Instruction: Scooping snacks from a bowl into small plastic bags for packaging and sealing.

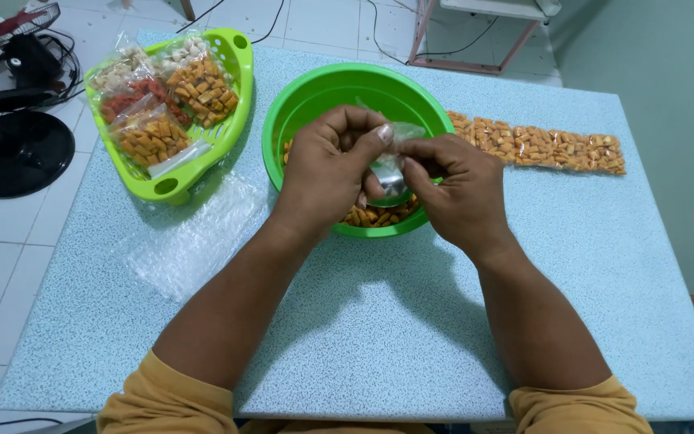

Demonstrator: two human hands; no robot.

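Both hands are over the green bowl (339, 88) at bench centre. The left hand (327, 173) and right hand (451, 189) each pinch a small clear plastic bag (389, 165) between thumb and fingers, holding it above the orange snacks (375, 215) in the bowl. The hands hide much of the bowl's contents. A green basket (226, 133) of filled packets lies to the left, empty clear bags (194, 237) beside it. A row of sealed snack packets (548, 146) lies to the right on the blue bench (379, 329).

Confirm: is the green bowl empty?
No, the green bowl holds orange-brown snack pieces, visible below both hands, which pinch a small clear plastic bag.
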